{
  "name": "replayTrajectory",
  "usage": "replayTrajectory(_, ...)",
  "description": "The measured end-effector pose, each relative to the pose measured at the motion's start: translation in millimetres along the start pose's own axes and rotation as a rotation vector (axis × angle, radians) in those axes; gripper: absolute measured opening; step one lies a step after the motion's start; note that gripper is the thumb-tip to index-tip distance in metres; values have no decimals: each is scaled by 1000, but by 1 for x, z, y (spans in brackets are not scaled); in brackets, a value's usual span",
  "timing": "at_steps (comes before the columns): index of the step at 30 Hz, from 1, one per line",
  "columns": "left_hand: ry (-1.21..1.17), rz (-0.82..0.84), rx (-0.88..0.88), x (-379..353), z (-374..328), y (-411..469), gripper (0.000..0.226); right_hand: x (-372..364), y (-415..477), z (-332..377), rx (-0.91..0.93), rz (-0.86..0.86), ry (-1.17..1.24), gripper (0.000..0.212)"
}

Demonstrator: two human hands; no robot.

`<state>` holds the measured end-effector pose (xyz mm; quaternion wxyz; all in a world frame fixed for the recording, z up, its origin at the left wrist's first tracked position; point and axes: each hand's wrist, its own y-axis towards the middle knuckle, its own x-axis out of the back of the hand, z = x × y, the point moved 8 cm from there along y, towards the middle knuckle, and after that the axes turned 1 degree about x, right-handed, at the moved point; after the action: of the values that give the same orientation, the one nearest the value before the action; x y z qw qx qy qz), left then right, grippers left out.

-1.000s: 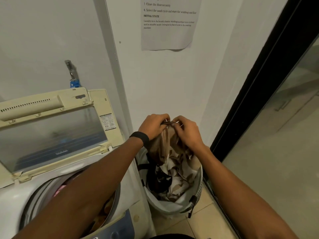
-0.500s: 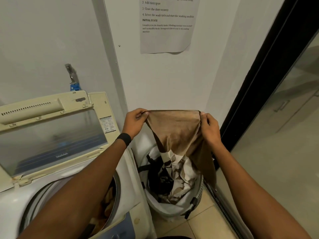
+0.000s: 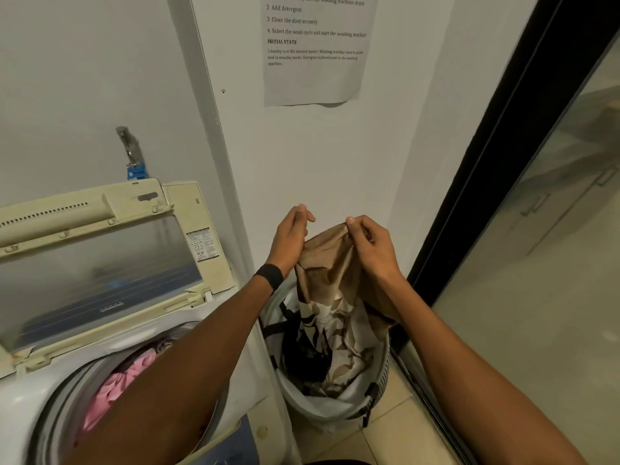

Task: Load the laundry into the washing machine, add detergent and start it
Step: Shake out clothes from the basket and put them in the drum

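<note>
My right hand [image 3: 372,250] pinches the top edge of a brown cloth [image 3: 328,273] that hangs over the white laundry basket [image 3: 339,409] on the floor. My left hand [image 3: 290,238], with a black band at its wrist, has curled fingers and lies against the cloth's left edge; whether it grips the cloth is hidden. A leaf-patterned cloth [image 3: 342,344] and a black garment [image 3: 302,360] fill the basket. To the left stands the top-loading washing machine [image 3: 255,374], its lid [image 3: 100,263] raised. Pink laundry [image 3: 114,384] lies in the drum, under my left forearm.
An instruction sheet [image 3: 315,52] hangs on the white wall above the basket. A tap [image 3: 129,152] sticks out behind the machine. A black-framed glass door [image 3: 503,156] runs along the right. The basket is wedged between machine and door on the tiled floor [image 3: 389,441].
Half a second ago both hands held the brown cloth stretched wide. They have since come together, and the cloth now hangs bunched from my right hand's pinch.
</note>
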<state>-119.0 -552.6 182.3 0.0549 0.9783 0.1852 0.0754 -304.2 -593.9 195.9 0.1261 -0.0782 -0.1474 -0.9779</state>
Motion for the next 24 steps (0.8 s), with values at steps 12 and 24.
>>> replayTrajectory(12,184,51,-20,-11,11,-2,28,-3,-5,-1,90,153,-324,31)
replayTrajectory(24,43,94,-28,-27,-12,4,37,-9,12,-1,-36,30,-284,38)
